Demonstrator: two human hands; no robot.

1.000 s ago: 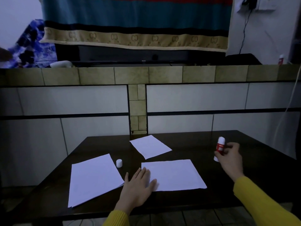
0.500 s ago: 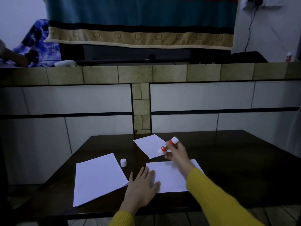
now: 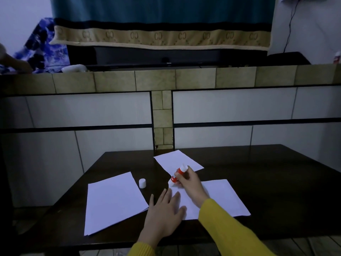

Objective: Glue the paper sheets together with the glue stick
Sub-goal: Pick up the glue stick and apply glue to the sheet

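Glue stick [image 3: 177, 176], gripped in the right hand [image 3: 190, 183], meets the far-left corner of the near sheet [image 3: 221, 196] by the bench's [image 3: 276, 172] front edge; the flat left hand [image 3: 164, 209] presses it. Pushing sideways could wrinkle this corner.

pretty dim room; dark wooden worktop [image 3: 276, 182] against a white-tiled half wall [image 3: 230, 106] with an olive tile ledge [image 3: 195, 78]; teal blanket [image 3: 162, 13] hanging behind, tiled floor [image 3: 313, 244] below
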